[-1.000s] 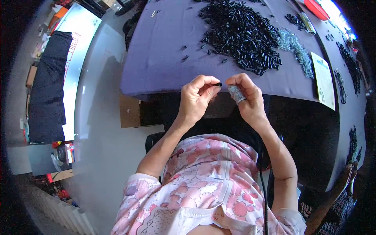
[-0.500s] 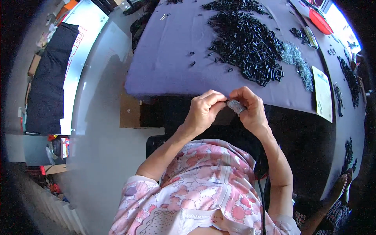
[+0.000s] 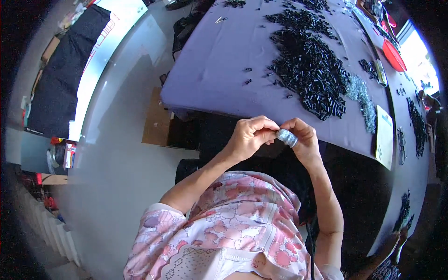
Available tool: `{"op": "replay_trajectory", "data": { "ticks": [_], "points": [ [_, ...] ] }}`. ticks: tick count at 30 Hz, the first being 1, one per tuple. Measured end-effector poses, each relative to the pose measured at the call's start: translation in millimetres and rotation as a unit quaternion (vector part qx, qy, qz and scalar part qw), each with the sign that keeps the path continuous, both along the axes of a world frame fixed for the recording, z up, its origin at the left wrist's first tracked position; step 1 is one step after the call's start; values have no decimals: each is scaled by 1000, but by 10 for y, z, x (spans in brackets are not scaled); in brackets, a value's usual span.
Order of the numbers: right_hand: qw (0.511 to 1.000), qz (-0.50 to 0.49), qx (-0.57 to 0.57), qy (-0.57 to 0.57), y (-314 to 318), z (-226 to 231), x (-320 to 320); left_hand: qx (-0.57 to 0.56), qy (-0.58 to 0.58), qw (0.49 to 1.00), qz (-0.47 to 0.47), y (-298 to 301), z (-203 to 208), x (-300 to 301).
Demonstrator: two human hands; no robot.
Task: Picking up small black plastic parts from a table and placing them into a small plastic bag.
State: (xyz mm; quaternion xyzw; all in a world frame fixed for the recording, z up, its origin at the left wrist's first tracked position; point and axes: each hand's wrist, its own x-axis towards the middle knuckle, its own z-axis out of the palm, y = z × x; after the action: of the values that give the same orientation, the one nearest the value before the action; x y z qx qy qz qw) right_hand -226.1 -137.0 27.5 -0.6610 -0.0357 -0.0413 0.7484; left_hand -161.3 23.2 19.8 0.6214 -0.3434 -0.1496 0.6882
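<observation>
My left hand [image 3: 254,137] and my right hand [image 3: 303,142] meet in front of the table's near edge, fingertips pinched together. Whatever lies between the tips is too small to make out. A silvery-grey wrapping [image 3: 287,137], like tape, shows at a finger of the right hand. Beyond my hands, on the purple-grey tablecloth [image 3: 210,79], spreads a large heap of small black tube-shaped parts [image 3: 312,70]. To its right lies a strip of small clear, silvery parts [image 3: 362,99].
A pale yellowish board [image 3: 383,135] overhangs the table's near edge at the right, beside eyeglasses [image 3: 401,145]. Farther off stands a red basket [image 3: 394,56]. Tweezers [image 3: 220,20] lie at the far left. Another person's arm [image 3: 394,247] shows at lower right. A cardboard box [image 3: 156,121] stands below the table.
The whole view has shifted, so the table appears lower and farther right. My hands stay together; the right hand has turned slightly, showing more of the grey wrapping.
</observation>
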Motion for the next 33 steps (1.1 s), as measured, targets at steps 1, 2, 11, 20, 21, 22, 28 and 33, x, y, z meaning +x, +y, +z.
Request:
{"op": "replay_trajectory", "data": {
  "ticks": [1,2,11,20,21,22,28,33],
  "points": [
    [999,-13,-47,1,1,7,21,7,37,999,12,8,-7,20],
    [996,-21,-92,0,4,16,45,17,56,998,30,25,-16,55],
    [749,-211,-612,-138,-446,149,478,-26,102,989,107,87,-122,268],
    [715,-133,-671,-147,-495,-68,730,-50,180,979,77,69,-135,217],
    [718,-122,-673,-127,-502,-73,739,-51,176,980,77,71,-134,212],
    [714,-121,-676,-139,-507,-77,744,-49,181,980,73,70,-135,208],
    [662,-129,-710,-205,-431,-155,749,-58,207,975,61,44,-176,195],
    [671,-131,-708,-179,-402,-96,701,-65,226,970,62,27,-179,200]
  ]
}}
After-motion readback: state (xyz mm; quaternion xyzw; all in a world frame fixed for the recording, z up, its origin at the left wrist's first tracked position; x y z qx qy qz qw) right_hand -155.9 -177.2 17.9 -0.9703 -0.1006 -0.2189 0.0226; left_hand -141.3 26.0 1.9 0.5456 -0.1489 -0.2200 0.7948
